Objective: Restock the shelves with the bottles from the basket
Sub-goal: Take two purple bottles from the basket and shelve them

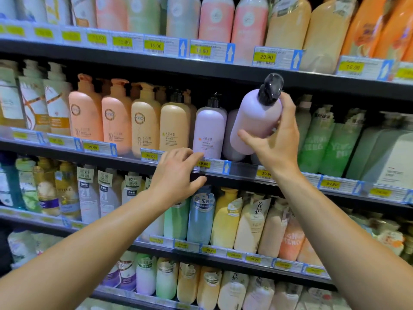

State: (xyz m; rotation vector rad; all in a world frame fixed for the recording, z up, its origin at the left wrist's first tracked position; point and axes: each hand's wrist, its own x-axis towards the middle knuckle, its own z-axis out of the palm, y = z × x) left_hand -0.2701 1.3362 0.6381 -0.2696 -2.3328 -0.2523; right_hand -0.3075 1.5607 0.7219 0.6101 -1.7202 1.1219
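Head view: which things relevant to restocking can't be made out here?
- Basket: outside the head view, cut off below the bottom edge.
- Held bottle: label not visible; the right hand covers its right side.
- Slot behind the held bottle: hidden by it, so whether the lower end touches the shelf cannot be told.
- Left hand: contact with the shelf edge unclear.
- Price tags: small print blurred.

Head view faces the shelves (223,70) closely, straight on.

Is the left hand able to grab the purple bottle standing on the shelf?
Probably yes. The left hand is open at the shelf edge just below the standing purple bottle, with nothing between them. The right hand holds the other purple bottle off to the side.
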